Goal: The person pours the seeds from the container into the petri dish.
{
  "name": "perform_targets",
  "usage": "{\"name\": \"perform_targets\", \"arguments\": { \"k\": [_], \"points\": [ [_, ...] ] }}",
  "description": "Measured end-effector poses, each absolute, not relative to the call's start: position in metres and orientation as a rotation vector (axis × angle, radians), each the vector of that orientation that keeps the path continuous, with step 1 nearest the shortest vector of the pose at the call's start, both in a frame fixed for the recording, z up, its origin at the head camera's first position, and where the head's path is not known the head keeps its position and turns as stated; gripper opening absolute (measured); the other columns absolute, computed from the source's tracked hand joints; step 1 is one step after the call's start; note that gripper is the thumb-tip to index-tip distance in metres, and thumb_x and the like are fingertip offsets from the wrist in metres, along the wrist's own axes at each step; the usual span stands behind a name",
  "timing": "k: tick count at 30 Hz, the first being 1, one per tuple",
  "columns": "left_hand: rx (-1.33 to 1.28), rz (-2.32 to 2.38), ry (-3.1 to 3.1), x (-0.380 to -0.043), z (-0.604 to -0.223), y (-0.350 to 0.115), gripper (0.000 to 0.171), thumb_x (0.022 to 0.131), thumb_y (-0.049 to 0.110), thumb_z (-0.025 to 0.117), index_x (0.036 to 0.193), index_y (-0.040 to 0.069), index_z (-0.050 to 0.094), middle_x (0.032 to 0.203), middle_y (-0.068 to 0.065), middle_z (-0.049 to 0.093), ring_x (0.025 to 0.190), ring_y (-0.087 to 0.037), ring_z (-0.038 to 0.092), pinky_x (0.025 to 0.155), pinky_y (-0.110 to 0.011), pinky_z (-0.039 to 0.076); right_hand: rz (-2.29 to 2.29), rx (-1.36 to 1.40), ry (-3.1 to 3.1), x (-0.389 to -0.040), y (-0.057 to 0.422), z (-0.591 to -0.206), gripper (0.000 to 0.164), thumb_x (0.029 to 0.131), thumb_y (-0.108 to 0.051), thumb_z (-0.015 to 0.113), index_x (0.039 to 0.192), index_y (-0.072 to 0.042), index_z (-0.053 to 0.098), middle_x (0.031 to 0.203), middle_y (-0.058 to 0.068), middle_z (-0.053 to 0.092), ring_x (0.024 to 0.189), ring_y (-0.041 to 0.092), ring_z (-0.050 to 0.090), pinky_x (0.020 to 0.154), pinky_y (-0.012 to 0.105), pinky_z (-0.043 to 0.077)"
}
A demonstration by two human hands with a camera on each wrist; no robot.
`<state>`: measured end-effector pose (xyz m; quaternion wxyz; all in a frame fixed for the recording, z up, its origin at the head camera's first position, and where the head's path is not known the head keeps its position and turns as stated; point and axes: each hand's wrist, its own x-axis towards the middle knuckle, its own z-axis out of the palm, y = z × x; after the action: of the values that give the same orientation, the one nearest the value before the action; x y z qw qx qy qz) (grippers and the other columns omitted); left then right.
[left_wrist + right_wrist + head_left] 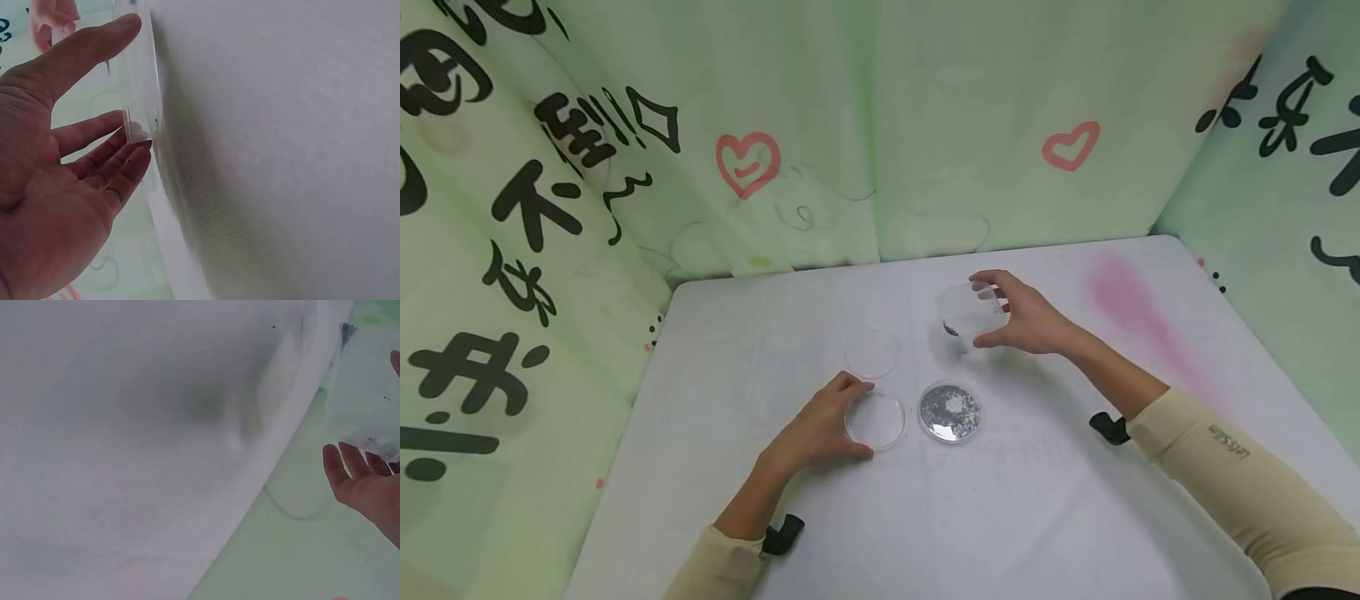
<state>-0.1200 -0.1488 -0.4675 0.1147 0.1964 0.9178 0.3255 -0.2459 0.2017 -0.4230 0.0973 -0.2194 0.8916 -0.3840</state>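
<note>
My left hand (pixel 823 425) pinches the rim of a shallow clear petri dish (pixel 877 421) on the table, thumb at the near side and fingers at the far side. The left wrist view shows the dish wall (pixel 141 81) edge-on between thumb and fingertips. Above the tabletop, my right hand (pixel 1030 317) grips a translucent plastic container (pixel 967 308); a few dark bits show in it. This container (pixel 359 394) appears partly cut off in the right wrist view. Between the hands lies a round dish (pixel 950 412) holding grey and silvery flakes.
A clear round lid or dish (pixel 872 353) lies flat just beyond the left dish. The white-covered table (pixel 760 350) meets a green curtain (pixel 880 150) at the back, with more curtain on both sides. A pink stain marks the cloth at right.
</note>
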Motion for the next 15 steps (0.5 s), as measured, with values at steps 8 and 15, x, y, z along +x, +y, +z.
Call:
{"name": "perform_targets", "arguments": {
  "k": [8,15],
  "points": [
    [0.559,0.965,2.685,-0.120,-0.467,-0.148,0.086,0.068,0.018,0.099,0.142,0.003,0.059,0.131,-0.010,0.056,0.121,-0.029,0.058,0.106,-0.046,0.051,-1.128,-0.809,2.655,-0.232,0.181,-0.421,0.095,0.075,-0.011,0.092,0.154,-0.009,0.039,0.151,0.015,0.048,0.139,0.040,0.047,0.110,0.058,0.045],
    [0.537,0.941,2.689,-0.119,-0.465,-0.146,0.086,0.068,0.018,0.099,0.142,0.004,0.060,0.131,-0.010,0.056,0.120,-0.029,0.058,0.105,-0.046,0.052,-1.143,-0.966,2.666,-0.216,0.161,-0.420,0.095,0.072,-0.009,0.092,0.153,-0.012,0.043,0.148,0.010,0.050,0.135,0.033,0.049,0.110,0.055,0.045]
  ]
}}
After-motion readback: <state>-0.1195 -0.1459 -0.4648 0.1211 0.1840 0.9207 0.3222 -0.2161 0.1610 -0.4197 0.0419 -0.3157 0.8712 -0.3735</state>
